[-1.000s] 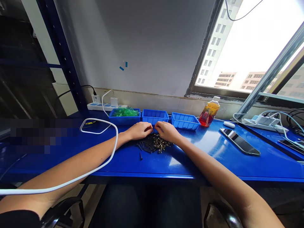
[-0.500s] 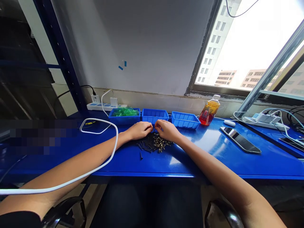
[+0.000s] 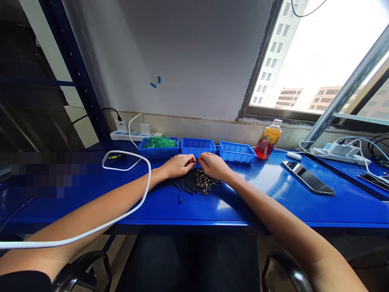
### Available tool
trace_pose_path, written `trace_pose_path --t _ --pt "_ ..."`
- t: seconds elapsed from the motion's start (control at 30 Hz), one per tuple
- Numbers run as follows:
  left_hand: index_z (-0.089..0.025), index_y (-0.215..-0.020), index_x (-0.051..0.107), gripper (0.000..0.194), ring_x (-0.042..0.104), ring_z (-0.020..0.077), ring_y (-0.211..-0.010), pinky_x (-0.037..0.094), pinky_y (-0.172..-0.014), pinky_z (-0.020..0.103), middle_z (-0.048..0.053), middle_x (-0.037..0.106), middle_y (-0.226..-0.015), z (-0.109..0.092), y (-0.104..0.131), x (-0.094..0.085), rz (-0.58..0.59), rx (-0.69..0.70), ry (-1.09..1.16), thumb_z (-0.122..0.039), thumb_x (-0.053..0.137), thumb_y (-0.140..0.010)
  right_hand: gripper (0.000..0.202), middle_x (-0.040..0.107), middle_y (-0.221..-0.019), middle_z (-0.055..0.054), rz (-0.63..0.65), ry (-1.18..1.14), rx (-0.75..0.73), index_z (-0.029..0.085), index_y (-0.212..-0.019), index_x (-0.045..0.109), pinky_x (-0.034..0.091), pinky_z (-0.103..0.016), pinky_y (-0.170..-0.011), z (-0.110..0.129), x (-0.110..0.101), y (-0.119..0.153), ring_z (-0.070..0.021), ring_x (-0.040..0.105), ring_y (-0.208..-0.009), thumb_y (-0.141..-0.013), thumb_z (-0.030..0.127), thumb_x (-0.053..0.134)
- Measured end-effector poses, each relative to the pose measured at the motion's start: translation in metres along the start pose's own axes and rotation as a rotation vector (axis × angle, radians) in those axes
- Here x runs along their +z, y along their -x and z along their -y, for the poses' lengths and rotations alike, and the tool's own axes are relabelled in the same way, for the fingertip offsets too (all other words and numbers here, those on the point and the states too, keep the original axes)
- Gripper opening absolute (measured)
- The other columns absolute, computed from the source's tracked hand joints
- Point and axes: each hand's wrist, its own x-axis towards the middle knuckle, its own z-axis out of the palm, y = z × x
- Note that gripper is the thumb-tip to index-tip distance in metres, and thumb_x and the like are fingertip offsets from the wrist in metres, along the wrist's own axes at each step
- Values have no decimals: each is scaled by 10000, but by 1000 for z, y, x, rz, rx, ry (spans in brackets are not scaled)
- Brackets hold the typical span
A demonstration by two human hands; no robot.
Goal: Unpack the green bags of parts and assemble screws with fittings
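My left hand (image 3: pixel 180 165) and my right hand (image 3: pixel 212 164) are close together over the far side of a pile of small hardware. Both have their fingers curled into a pinch, and whatever lies between the fingertips is too small or too hidden to name. Dark screws (image 3: pixel 186 184) make up the left part of the pile, with one loose screw (image 3: pixel 180 198) lying nearer the table edge. Brass-coloured small fasteners (image 3: pixel 205 183) form the right part. Just behind my hands stands the middle blue bin (image 3: pixel 198 145), partly covered by them.
A left blue bin (image 3: pixel 158 152) holds green plastic bags (image 3: pixel 161 142). At the right are another blue bin (image 3: pixel 237 153), a drink bottle (image 3: pixel 268 140) and a phone (image 3: pixel 307 177). A white cable (image 3: pixel 146 190) crosses over my left forearm. Power strips (image 3: pixel 340 152) stand at the back.
My hands stay over the pile in nearly the same pinched pose, the right fingers shifted slightly. The view has moved a little; the bins and pile look the same.
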Motion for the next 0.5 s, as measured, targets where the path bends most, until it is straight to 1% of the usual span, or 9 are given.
trace_pose_path --t 0.17,0.33,0.5 --pt "-186 -851 583 242 612 206 -785 428 -672 286 56 675 -858 0 -1 1 -12 -9 -31 -308 376 -829 197 656 -933 -67 0 -14 -1 163 -876 599 386 -238 -718 0 0 0 -165 590 -898 -898 164 403" --pt "-190 -849 573 258 613 215 -808 431 -703 301 62 669 -874 -1 -1 0 -15 -45 -53 -302 341 -844 133 652 -876 -55 -30 -28 6 167 -954 581 389 -248 -688 -1 1 1 -176 588 -865 -856 203 498" --pt "-196 -820 570 277 612 211 -794 429 -675 289 56 671 -839 -1 0 -1 -12 -57 -78 -327 329 -858 140 651 -881 -55 -78 -34 -1 172 -922 584 390 -248 -700 -1 1 0 -168 586 -853 -842 140 474"
